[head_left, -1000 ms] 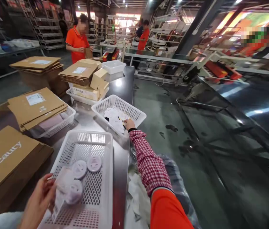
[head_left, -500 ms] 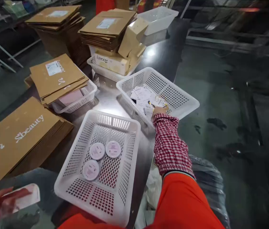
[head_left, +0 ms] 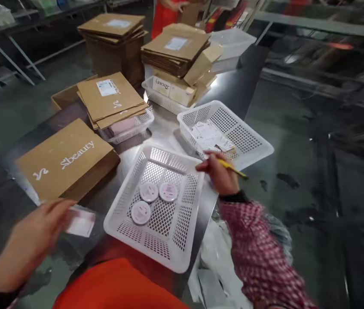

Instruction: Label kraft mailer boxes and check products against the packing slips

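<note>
My left hand, blurred, pinches a white paper slip at the lower left, in front of the flat cardboard boxes. My right hand is closed round a thin yellow pen with a dark end. It hovers between the near white basket and the farther white basket. Three round pale-pink jars lie in the near basket. Inside the farther one is a pile of white paper slips.
Folded cardboard boxes are stacked on the metal table's left side. More boxes lie over a basket behind them. Taller stacks and a white bin stand farther back, near a person in red. White plastic bags hang below the table's right edge.
My right hand has come out of the farther basket toward me with the yellow pen in it. My left hand has moved up and right with the slip. The view has shifted left.
</note>
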A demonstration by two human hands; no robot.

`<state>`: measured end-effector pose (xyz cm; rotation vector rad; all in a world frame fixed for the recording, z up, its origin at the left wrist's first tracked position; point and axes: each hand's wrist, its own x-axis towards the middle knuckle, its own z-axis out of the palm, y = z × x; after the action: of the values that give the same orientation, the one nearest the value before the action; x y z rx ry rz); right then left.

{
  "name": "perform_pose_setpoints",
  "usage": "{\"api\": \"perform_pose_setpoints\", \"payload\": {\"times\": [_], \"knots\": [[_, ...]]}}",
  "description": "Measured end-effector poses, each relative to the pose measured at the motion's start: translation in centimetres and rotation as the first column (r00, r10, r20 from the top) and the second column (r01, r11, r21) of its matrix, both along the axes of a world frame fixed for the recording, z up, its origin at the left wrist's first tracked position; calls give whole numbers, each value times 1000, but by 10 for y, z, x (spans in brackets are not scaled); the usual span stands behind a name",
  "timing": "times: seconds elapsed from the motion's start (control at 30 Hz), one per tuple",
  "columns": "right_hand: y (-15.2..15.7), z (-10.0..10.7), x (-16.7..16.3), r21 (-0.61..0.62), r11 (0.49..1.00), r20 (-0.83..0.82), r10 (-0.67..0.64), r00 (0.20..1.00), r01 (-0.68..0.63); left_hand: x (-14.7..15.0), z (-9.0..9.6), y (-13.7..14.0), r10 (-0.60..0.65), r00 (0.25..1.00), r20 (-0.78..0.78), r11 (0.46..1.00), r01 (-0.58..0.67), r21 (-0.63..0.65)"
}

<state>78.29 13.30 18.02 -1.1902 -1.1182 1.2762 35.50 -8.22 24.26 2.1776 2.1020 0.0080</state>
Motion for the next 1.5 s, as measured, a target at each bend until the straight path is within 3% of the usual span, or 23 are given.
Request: {"api": "perform_pose_setpoints", "payload": {"times": [0.03, 0.1, 0.17, 0.27, 0.33, 0.37, 0.43, 0.47, 0.53, 0.63, 0.77, 0.9, 1.03, 1.13, 1.2, 1.27, 1.37, 1.43, 1.5], "knots": [[-34, 6, -32, -34, 993, -120, 108, 987, -113, 13, 2, 12, -105, 994, -18, 994, 105, -15], [-100, 12, -93, -131, 921, -231, 331, 915, -367, 37, 7, 33, -279, 958, -57, 957, 274, -93], [-152, 10, -144, -133, 868, -183, 453, 873, -478, 53, 12, 48, -419, 907, -49, 902, 409, -141], [-194, 2, -191, -198, 921, -39, 334, 942, -335, 51, 16, 60, -598, 797, 85, 796, 603, -55], [-205, -3, -206, -238, 960, -42, 140, 989, -146, 33, 17, 66, -672, 708, 216, 740, 653, 161], [-207, -4, -212, -247, 967, -54, 44, 998, -56, 21, 16, 68, -670, 685, 285, 742, 607, 286], [-209, -5, -225, -229, 969, -51, -108, 993, 93, -2, 9, 70, -561, 685, 465, 821, 388, 419], [-210, -5, -233, -210, 967, -45, -159, 986, 146, -12, 2, 69, -474, 671, 570, 872, 266, 412], [-209, -4, -252, -173, 964, -44, -213, 976, 203, -27, -16, 63, -306, 553, 775, 950, 128, 283], [-209, -3, -288, -161, 970, -65, -193, 979, 181, -40, -46, 54, -81, 324, 942, 988, 154, 32], [-211, -5, -329, -173, 975, -116, -164, 980, 143, -61, -60, 57, 85, 305, 949, 977, 163, -140], [-214, -7, -347, -174, 975, -130, -163, 978, 139, -82, -52, 69, 145, 239, 960, 958, 210, -197], [-214, -8, -345, -171, 975, -57, -154, 986, 142, -86, -47, 77, 215, 167, 962, 946, 207, -248], [-211, -9, -334, 19, 967, 252, -249, 935, 253, -82, -46, 78, 199, 147, 969, 954, 196, -226], [-208, -9, -326, 272, 933, 503, -345, 792, 234, -75, -44, 76, 203, 121, 972, 943, 244, -227], [-204, -9, -320, 454, 890, 659, -370, 655, 45, -66, -43, 72, 304, 11, 953, 891, 351, -288], [-200, -10, -316, 497, 833, 761, -282, 584, -244, -51, -45, 67, 519, -221, 826, 815, 420, -400], [-199, -11, -314, 478, 815, 756, -191, 626, -328, -46, -49, 67, 574, -324, 752, 810, 359, -464], [-200, -11, -311, 466, 850, 649, -141, 747, -244, -47, -53, 69, 602, -366, 710, 797, 328, -507]]}}
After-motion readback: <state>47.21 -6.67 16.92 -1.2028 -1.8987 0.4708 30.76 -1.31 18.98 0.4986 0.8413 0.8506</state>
